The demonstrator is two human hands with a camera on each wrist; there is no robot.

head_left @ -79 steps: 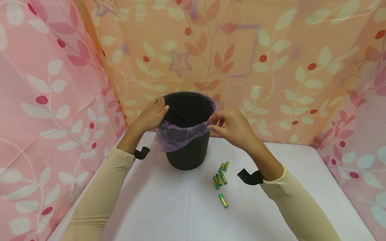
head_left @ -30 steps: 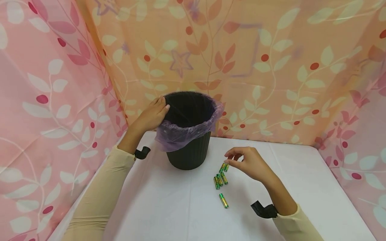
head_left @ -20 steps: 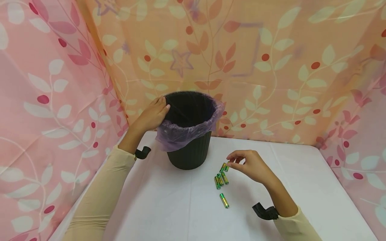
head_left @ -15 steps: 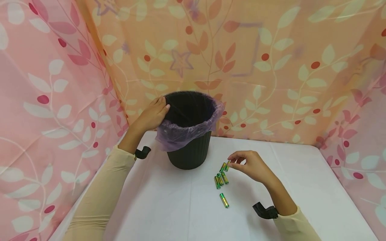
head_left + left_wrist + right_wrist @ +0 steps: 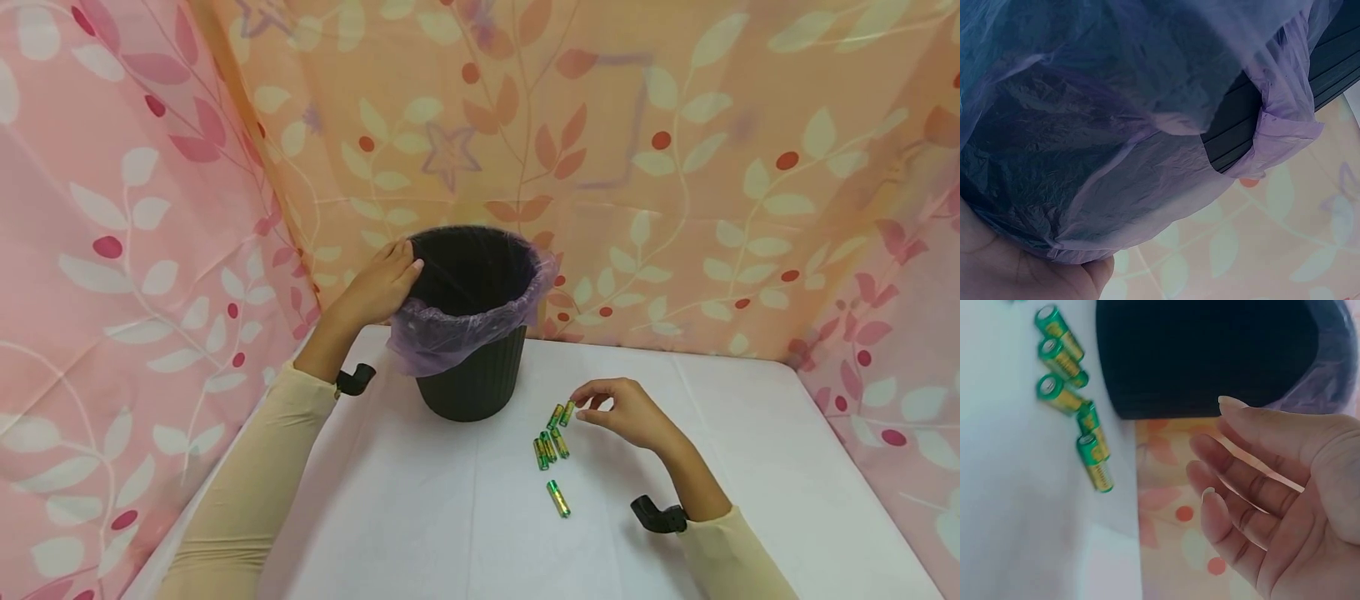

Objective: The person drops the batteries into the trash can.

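A black trash bin (image 5: 468, 392) stands upright near the back of the table, its rim lined with a thin purple plastic bag (image 5: 450, 337) folded outward. At the left side of that rim my left hand (image 5: 378, 287) holds on, fingers and thumb hooked over the edge; in the left wrist view the palm lies against the bag (image 5: 1141, 194). To the right of the bin, my right hand (image 5: 626, 412) hovers beside several green and gold batteries (image 5: 567, 412). The right wrist view shows its fingers (image 5: 1229, 462) apart and loosely bent, holding nothing, with the batteries (image 5: 1094, 462) lying beyond.
One battery (image 5: 558, 498) lies apart, nearer the front. A white cloth covers the table (image 5: 375, 517). Flowered curtains, orange (image 5: 600, 208) behind and pink (image 5: 150, 292) at the sides, hang around it.
My right hand has left the bag at the bin's right rim and come down to the batteries, lately drifting slightly right. My left hand has stayed on the rim.
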